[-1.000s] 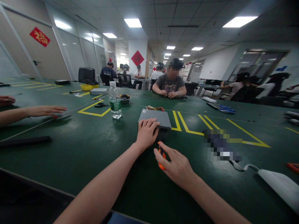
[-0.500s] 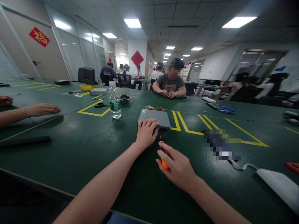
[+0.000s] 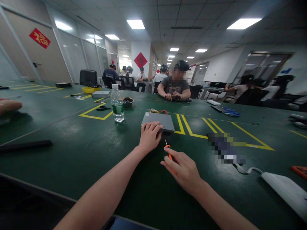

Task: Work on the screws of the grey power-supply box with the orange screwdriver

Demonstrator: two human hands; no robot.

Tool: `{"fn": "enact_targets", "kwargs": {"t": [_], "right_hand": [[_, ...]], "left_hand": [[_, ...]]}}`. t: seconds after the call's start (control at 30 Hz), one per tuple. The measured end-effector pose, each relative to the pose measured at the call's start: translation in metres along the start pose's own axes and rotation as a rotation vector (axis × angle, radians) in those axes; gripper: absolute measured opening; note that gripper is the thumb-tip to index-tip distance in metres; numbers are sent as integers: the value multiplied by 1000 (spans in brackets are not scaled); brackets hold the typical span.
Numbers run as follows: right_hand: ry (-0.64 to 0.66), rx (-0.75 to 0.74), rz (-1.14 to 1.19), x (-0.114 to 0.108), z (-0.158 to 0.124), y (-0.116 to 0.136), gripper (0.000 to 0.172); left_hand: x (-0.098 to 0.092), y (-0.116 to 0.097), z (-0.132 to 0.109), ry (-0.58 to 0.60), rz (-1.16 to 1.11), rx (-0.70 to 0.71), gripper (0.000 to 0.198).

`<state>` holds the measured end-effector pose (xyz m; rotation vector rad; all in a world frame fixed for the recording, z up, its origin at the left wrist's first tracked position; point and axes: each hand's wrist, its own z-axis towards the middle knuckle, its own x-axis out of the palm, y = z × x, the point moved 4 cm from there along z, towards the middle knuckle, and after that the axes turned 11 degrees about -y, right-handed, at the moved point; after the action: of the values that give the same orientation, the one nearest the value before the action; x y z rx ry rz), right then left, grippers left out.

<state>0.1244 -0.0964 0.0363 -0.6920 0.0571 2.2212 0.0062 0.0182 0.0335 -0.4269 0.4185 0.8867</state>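
Observation:
My left hand (image 3: 149, 137) lies flat on the near corner of a flat grey metal box (image 3: 158, 121) that rests on the green table (image 3: 79, 150). Coloured wires (image 3: 158, 111) stick out behind the box. My right hand (image 3: 183, 171) is closed around an orange-handled screwdriver (image 3: 169, 153). Its thin metal tip points up toward the box's near edge, a short gap away from it.
A water bottle (image 3: 117, 103) stands left of the box, with a small bowl (image 3: 128, 101) behind it. Yellow tape lines (image 3: 192, 131) cross the table. A white cloth item (image 3: 283, 188) lies at the right. Another person's hand (image 3: 9, 105) rests at far left. A person (image 3: 176, 84) sits opposite.
My right hand has closed tighter on the screwdriver and turned its tip up toward the box. The other person's arm at the left has drawn back toward the edge of view.

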Motion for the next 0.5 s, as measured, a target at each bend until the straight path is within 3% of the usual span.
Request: {"fn": "enact_targets", "kwargs": {"t": [0.13,0.2,0.37,0.5], "right_hand": [[115,94,47,4,-2,1,21],[95,54,20,5,-1,0,27],[-61,-115,-82,4,5,-4,9],[-107,-69,-70,2,5,-8,3]], "left_hand": [[0,0,0,-2,-1,5,25],[0,0,0,-1,-1,6,25],[-1,-1,1,1,2,-4,25],[0,0,0,3,8,-6,25]]}}
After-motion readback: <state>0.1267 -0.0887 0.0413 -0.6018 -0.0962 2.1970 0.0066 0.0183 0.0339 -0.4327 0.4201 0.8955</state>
